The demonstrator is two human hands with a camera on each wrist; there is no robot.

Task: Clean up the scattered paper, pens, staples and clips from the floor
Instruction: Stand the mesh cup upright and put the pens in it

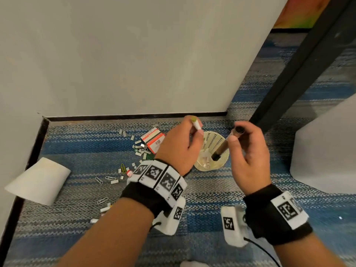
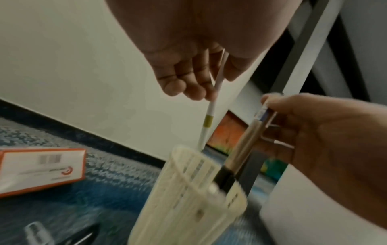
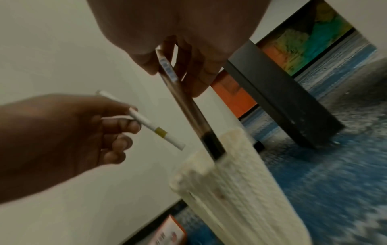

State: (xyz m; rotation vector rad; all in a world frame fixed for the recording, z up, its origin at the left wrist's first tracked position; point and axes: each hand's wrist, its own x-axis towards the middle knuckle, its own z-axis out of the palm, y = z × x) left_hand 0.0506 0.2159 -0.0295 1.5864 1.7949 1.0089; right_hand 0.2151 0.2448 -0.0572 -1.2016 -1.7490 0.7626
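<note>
A cream perforated pen cup [image 1: 215,139] [image 2: 194,195] [image 3: 234,190] stands on the carpet. My left hand [image 1: 181,143] [image 2: 188,77] pinches a white pen with a yellow band [image 1: 196,124] [image 2: 209,119] [image 3: 153,126] above the cup's left rim. My right hand [image 1: 248,151] [image 3: 184,66] grips a brown pen with a black cap [image 1: 223,145] [image 2: 243,149] [image 3: 188,106], its lower end inside the cup. Staples [image 1: 140,149] and paper clips [image 1: 107,178] lie scattered to the left on the floor, beside a folded white paper [image 1: 38,180].
An orange-and-white staple box [image 1: 154,141] [image 2: 39,169] lies left of the cup. White walls with black skirting enclose the corner. A dark post [image 1: 300,66] stands at the right, and a grey rounded object [image 1: 325,151] sits further right. White scraps [image 1: 105,209] lie under my left forearm.
</note>
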